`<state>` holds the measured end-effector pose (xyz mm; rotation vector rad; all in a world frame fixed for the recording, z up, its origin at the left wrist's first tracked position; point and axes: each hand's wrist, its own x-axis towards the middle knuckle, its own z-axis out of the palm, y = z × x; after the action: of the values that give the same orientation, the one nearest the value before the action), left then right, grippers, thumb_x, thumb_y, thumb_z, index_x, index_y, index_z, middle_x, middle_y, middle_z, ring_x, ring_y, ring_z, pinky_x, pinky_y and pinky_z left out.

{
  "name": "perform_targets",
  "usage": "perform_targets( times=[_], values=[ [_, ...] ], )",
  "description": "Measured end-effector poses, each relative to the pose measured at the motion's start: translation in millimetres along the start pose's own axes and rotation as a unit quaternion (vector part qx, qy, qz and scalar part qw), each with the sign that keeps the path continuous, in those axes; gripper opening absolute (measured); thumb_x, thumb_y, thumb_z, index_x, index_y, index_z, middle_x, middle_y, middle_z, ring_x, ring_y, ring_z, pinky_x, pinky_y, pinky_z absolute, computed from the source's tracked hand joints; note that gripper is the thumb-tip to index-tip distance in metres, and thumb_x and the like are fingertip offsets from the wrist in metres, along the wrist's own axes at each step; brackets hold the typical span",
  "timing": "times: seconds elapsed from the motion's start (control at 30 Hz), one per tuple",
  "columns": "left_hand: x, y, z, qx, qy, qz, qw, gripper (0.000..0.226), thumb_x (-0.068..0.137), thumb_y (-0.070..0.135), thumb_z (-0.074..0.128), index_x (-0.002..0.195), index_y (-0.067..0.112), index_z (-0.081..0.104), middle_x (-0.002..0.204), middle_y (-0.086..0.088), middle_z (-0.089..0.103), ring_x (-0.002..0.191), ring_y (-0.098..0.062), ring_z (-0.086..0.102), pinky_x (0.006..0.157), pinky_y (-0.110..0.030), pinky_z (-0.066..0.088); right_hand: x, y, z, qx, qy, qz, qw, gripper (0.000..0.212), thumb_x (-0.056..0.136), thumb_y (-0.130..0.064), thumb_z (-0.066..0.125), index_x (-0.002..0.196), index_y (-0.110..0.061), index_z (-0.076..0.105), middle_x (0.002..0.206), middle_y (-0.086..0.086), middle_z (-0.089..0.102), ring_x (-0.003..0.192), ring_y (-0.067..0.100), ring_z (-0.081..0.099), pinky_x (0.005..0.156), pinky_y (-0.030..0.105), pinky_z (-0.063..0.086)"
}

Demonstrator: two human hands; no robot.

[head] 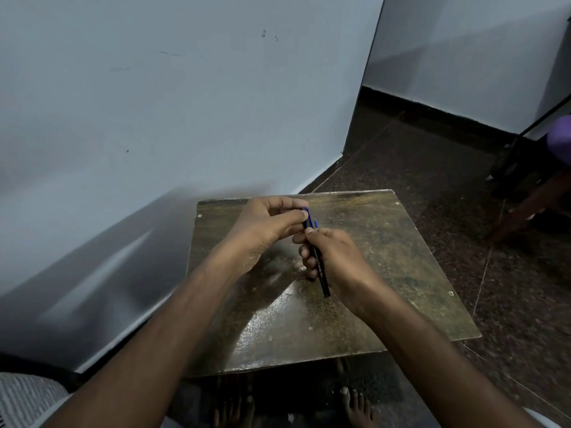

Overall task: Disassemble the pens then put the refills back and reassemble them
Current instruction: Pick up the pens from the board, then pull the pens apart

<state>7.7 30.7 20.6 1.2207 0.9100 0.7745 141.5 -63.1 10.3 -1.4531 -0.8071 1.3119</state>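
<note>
A slim black pen (320, 271) with pale lettering along its barrel is held above the middle of a small worn table (395, 242). My right hand (335, 257) wraps around the barrel, and the pen's lower end sticks out below the fingers. My left hand (265, 227) pinches the pen's upper end, where a blue part (306, 211) shows between thumb and fingers. A thin blue tip (315, 223) shows just beside that end. Both hands meet over the far half of the table.
The table stands against a pale wall (154, 103) on the left. Dark speckled floor (432, 156) lies to the right, with a dark wooden furniture leg (531, 202) at the far right. My bare feet (355, 406) show under the table's near edge.
</note>
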Motion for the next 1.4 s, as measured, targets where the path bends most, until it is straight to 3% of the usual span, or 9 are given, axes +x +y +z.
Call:
perform_targets(
  times=[0.23,0.33,0.43,0.63,0.73,0.83,1.0,1.23,1.4],
  values=[
    [6.5,-15.8,9.8,0.009,0.041,-0.007,0.999,0.009,0.093,0.018,0.086,0.101,0.014,0.086,0.083,0.001,0.084,0.072,-0.001,0.074,0.071,-0.016,0.061,7.4,13.7,4.3,-0.125,0.091,-0.095,0.983,0.031,0.115,-0.035,0.047,0.094,-0.033,0.07,0.054,-0.024,0.057,0.054,0.0,0.047,0.058,0.029,0.035],
    [6.4,-22.9,18.3,-0.023,0.059,-0.012,0.998,0.008,0.094,0.016,0.085,0.101,0.013,0.085,0.075,0.007,0.082,0.065,0.003,0.072,0.065,-0.01,0.057,6.4,13.2,9.2,-0.166,0.12,-0.129,0.97,0.028,0.116,-0.036,0.047,0.112,-0.03,0.075,0.076,-0.027,0.073,0.072,-0.001,0.065,0.067,0.035,0.049],
    [7.0,-19.1,20.4,-0.066,0.076,-0.012,0.995,0.008,0.094,0.013,0.084,0.102,0.01,0.084,0.075,0.006,0.082,0.066,0.002,0.074,0.066,-0.01,0.058,3.6,7.3,9.9,-0.171,0.118,-0.143,0.968,0.028,0.116,-0.038,0.048,0.121,-0.029,0.074,0.104,-0.005,0.082,0.101,0.018,0.076,0.091,0.051,0.061],
    [9.7,-4.3,-0.4,-0.105,0.134,0.01,0.985,0.003,0.098,0.008,0.078,0.101,0.007,0.08,0.081,0.0,0.083,0.074,-0.006,0.078,0.068,-0.016,0.063,-8.7,1.6,8.5,-0.236,0.105,-0.105,0.96,0.039,0.109,-0.047,0.058,0.083,-0.019,0.066,0.076,0.004,0.069,0.08,0.032,0.078,0.076,0.057,0.063],
    [18.0,-6.3,-27.7,0.064,0.169,0.004,0.983,0.015,0.097,0.016,0.082,0.109,0.008,0.082,0.098,-0.008,0.083,0.084,-0.016,0.082,0.072,-0.024,0.067,-7.4,-1.1,2.4,-0.239,0.113,-0.068,0.962,0.041,0.1,-0.042,0.052,0.081,-0.009,0.069,0.062,-0.011,0.064,0.063,0.014,0.063,0.061,0.045,0.054],
    [20.5,-17.4,-29.9,0.239,0.124,-0.012,0.963,0.014,0.093,0.02,0.086,0.107,0.017,0.085,0.095,-0.003,0.084,0.066,-0.01,0.081,0.065,-0.028,0.069,-3.2,-1.2,-4.2,-0.181,0.124,-0.037,0.975,0.039,0.106,-0.026,0.047,0.081,-0.013,0.074,0.053,-0.013,0.059,0.047,0.004,0.049,0.052,0.028,0.035],
    [27.5,-25.6,-16.2,0.33,0.127,0.01,0.935,0.009,0.091,0.019,0.088,0.097,0.013,0.086,0.079,-0.001,0.083,0.065,-0.01,0.08,0.064,-0.026,0.068,-0.7,-2.7,-6.4,-0.131,0.094,-0.026,0.987,0.029,0.109,-0.013,0.047,0.095,-0.013,0.073,0.065,-0.001,0.06,0.047,0.009,0.05,0.042,0.02,0.038],
    [27.0,-16.7,-18.3,0.4,0.147,0.071,0.902,0.019,0.1,0.033,0.077,0.105,0.017,0.086,0.09,0.009,0.081,0.078,-0.005,0.073,0.074,-0.023,0.056,5.6,0.3,-11.4,-0.077,0.072,0.008,0.994,0.03,0.109,-0.013,0.048,0.102,-0.012,0.078,0.065,-0.007,0.064,0.053,0.005,0.051,0.048,0.018,0.038],
    [12.8,0.2,-8.1,0.165,0.0,0.002,0.986,0.032,0.111,0.047,0.056,0.118,0.029,0.082,0.107,0.02,0.085,0.106,-0.002,0.074,0.083,-0.029,0.053,2.7,-7.6,-12.7,0.041,0.029,0.001,0.999,0.031,0.114,-0.012,0.047,0.109,-0.005,0.077,0.072,-0.001,0.068,0.061,0.008,0.058,0.058,0.023,0.046]
  ],
)
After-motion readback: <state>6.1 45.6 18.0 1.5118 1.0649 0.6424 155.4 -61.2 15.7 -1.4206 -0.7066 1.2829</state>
